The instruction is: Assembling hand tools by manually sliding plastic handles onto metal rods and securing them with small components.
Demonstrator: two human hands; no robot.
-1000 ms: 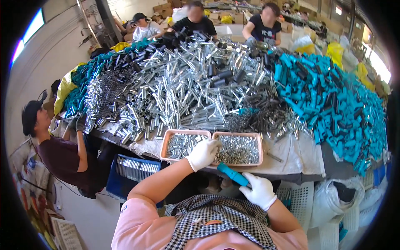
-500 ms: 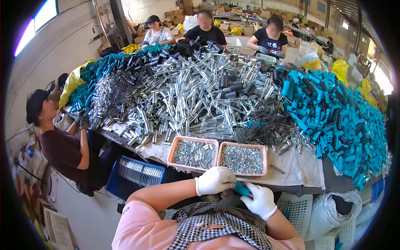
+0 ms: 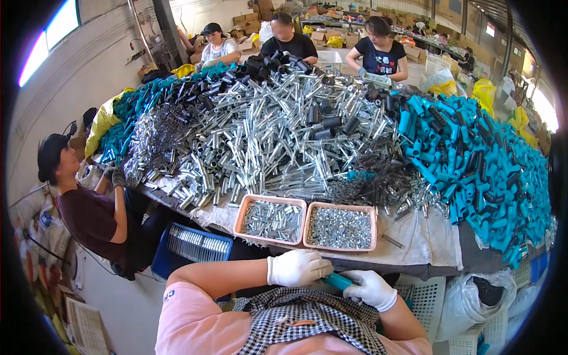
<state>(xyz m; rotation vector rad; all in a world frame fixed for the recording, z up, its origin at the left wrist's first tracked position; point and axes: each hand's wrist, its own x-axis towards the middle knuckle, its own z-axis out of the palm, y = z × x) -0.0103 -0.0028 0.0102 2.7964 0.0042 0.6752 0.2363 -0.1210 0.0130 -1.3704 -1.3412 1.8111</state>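
A teal plastic handle [image 3: 338, 281] lies slantwise in front of my apron, with my right hand [image 3: 371, 290] in a white glove closed round its right end. My left hand [image 3: 300, 267], gloved in white too, is closed with curled fingers at the handle's other end; what its fingertips pinch is hidden. Just beyond my hands stand two pink trays at the table edge. The left tray [image 3: 238, 228] contains short metal pins, and the right tray [image 3: 339, 249] small shiny metal pieces.
Metal tubes [image 3: 266, 130] are heaped across the table, beside dark springs [image 3: 378, 180] and teal handles [image 3: 491, 177] on the right. A blue crate [image 3: 192, 251] stands lower left, a white basket [image 3: 429, 302] lower right. One co-worker [image 3: 89, 213] sits left; several people work opposite.
The teal handle has tilted and shows more of its length between my hands. My left hand has shifted slightly left. Across the table, the co-worker at right has leaned over a pale tray.
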